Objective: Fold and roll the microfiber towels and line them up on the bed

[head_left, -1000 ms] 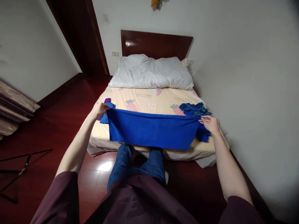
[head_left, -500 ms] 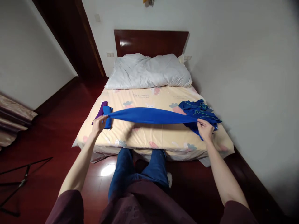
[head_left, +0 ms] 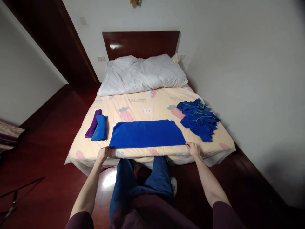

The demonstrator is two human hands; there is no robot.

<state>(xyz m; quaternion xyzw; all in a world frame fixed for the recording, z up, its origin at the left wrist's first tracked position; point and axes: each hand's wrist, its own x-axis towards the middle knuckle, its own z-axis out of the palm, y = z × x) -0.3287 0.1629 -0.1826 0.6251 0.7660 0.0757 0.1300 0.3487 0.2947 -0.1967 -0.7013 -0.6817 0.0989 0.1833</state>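
Note:
A blue cloth (head_left: 147,134) lies flat on the bed's patterned sheet (head_left: 140,110), wider than it is deep. My left hand (head_left: 103,154) pinches its near left corner. At the near right corner, my right hand (head_left: 192,149) pinches the same cloth. Left of it, a rolled blue cloth (head_left: 100,128) rests against a rolled purple cloth (head_left: 93,124). On the right, apart from the spread cloth, is a crumpled pile of blue cloth (head_left: 200,119) with green lines.
A grey-white quilt (head_left: 143,73) is bunched across the bed before the dark wooden headboard (head_left: 143,44). A wall stands close on the right. Black metal legs (head_left: 14,195) stand on the dark red floor at the lower left.
Both hands came down and toward me with the blue cloth. Stretched in the air before, it now lies flat on the bed. The camera view has shifted slightly.

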